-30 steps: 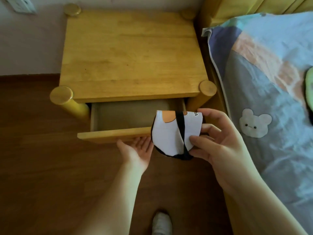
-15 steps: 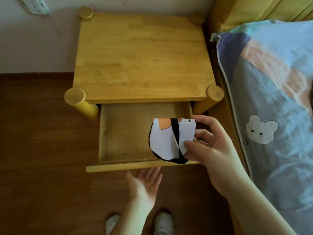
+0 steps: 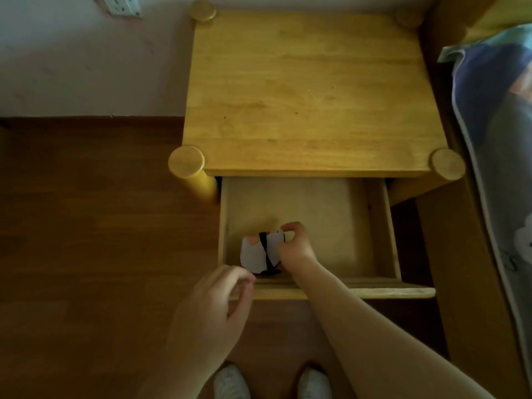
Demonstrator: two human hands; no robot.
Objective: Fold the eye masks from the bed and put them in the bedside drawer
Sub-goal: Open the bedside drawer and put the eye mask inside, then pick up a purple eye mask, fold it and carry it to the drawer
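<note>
A folded white eye mask [image 3: 256,252] with a black strap and an orange patch sits low inside the open bedside drawer [image 3: 385,226], near its front left corner. My right hand [image 3: 295,246] reaches into the drawer and pinches the mask's right edge. In front of the drawer's front panel hovers my left hand [image 3: 214,309], holding nothing, with its fingers loosely curled. The rest of the drawer floor is bare wood.
The wooden bedside table [image 3: 311,90] stands against the wall, its top bare. The bed with a patterned blue-grey cover [image 3: 498,156] runs along the right. Brown wood floor [image 3: 95,226] lies to the left. My white shoes [image 3: 230,383] show at the bottom.
The drawer has come further out. My right hand has lowered the folded mask from above the drawer down into it. My left hand has left the drawer front and risen.
</note>
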